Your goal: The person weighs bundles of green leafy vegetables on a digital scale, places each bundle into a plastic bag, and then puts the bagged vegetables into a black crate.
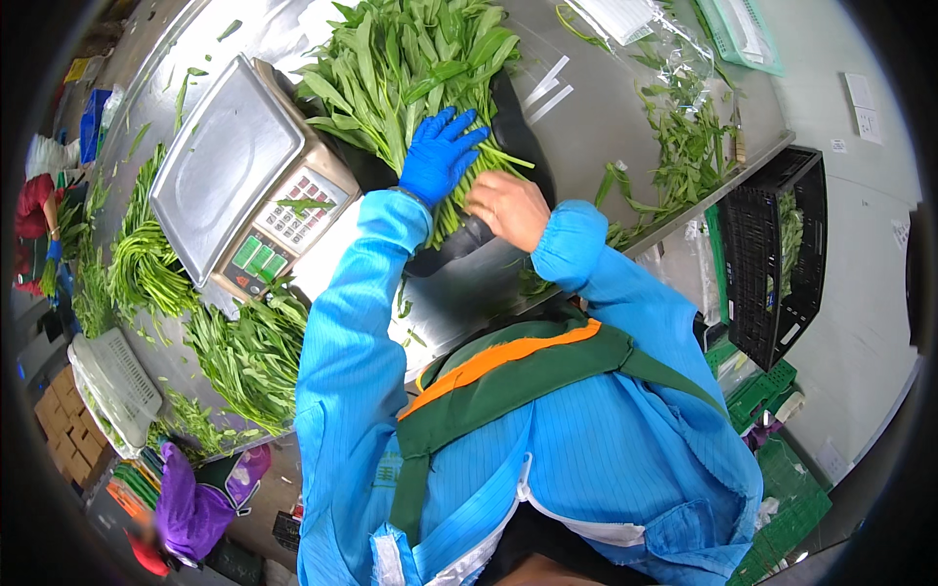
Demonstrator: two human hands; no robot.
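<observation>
A large bunch of long-leaved greens, apparently water spinach, lies before me on a black sheet or tray. Its leaves point away and its stems point towards me. My left hand, in a blue glove, lies flat on the stems with its fingers spread. Bare and half curled, my right hand touches the stem side just below; its fingertips are partly hidden, so its hold is unclear. A weighing scale with a steel pan stands to the left of the bunch, a loose leaf on its keypad.
More greens lie left on the steel table, near a white basket. Trimmings and a knife lie right. A black crate stands beyond the right edge. Two other people are at the left.
</observation>
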